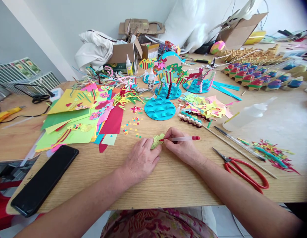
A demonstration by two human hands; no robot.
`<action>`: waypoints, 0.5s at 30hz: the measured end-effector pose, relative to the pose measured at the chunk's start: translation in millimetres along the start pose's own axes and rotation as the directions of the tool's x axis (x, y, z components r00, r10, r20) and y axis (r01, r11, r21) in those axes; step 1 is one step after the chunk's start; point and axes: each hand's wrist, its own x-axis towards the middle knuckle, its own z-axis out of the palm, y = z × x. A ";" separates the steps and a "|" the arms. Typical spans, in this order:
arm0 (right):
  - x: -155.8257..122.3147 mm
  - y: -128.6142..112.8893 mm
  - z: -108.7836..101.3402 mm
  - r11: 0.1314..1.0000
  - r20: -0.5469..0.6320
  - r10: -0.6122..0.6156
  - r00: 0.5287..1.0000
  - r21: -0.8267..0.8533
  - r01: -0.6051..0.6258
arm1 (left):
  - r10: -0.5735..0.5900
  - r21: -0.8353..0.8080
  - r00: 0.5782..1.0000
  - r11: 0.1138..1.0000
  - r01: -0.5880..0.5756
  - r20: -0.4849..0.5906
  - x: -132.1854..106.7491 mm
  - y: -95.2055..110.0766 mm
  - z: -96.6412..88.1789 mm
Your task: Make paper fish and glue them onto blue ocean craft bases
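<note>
My left hand lies on the wooden table with curled fingers pressing down a small yellow-green paper fish shape. My right hand pinches a clear pen with a red cap, its tip touching the paper shape. Both hands sit near the table's front middle.
Red-handled scissors lie to the right, beside thin sticks and paper shreds. A black phone rests at the front left. Coloured paper sheets, a blue wavy disc, glue bottles and paper craft models fill the back.
</note>
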 end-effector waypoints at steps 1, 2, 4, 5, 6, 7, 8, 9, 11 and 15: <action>-0.1 -0.1 0.3 1.000 -0.002 -0.001 1.000 -0.004 0.001 | 0.001 0.000 1.000 1.000 -0.001 -0.003 0.0 0.0 0.0; -0.1 -0.3 0.6 1.000 -0.004 -0.001 1.000 -0.009 0.001 | 0.001 0.001 1.000 1.000 -0.001 -0.006 -0.1 0.0 0.0; -0.2 -0.7 1.4 1.000 -0.004 0.002 1.000 -0.019 -0.002 | 0.004 0.002 1.000 1.000 -0.004 -0.008 -0.3 0.1 0.0; -0.2 -0.8 1.7 1.000 0.000 0.003 1.000 -0.022 -0.003 | 0.005 0.003 1.000 1.000 -0.005 -0.008 -0.3 0.1 0.0; -0.2 -0.9 2.0 1.000 0.003 0.005 1.000 -0.025 -0.005 | 0.006 0.004 1.000 1.000 -0.006 -0.007 -0.4 0.1 0.1; -0.1 -0.8 2.2 1.000 0.004 0.005 1.000 -0.027 -0.005 | 0.007 0.004 1.000 1.000 -0.006 -0.007 -0.3 0.2 0.2; 0.0 -0.7 2.3 1.000 0.003 0.004 1.000 -0.029 -0.004 | 0.006 0.005 1.000 1.000 -0.006 -0.008 -0.3 0.2 0.3; 0.2 -0.6 2.2 0.999 0.002 0.003 1.000 -0.032 -0.003 | 0.006 0.006 1.000 1.000 -0.006 -0.009 -0.2 0.3 0.6; 0.5 -0.3 1.7 0.999 -0.005 0.005 1.000 -0.037 -0.005 | 0.006 0.008 1.000 1.000 -0.005 -0.015 0.0 0.3 1.2; 0.6 -0.2 0.4 0.999 -0.016 0.008 1.000 -0.053 -0.008 | 0.005 0.010 1.000 1.000 -0.005 -0.017 0.0 0.1 2.2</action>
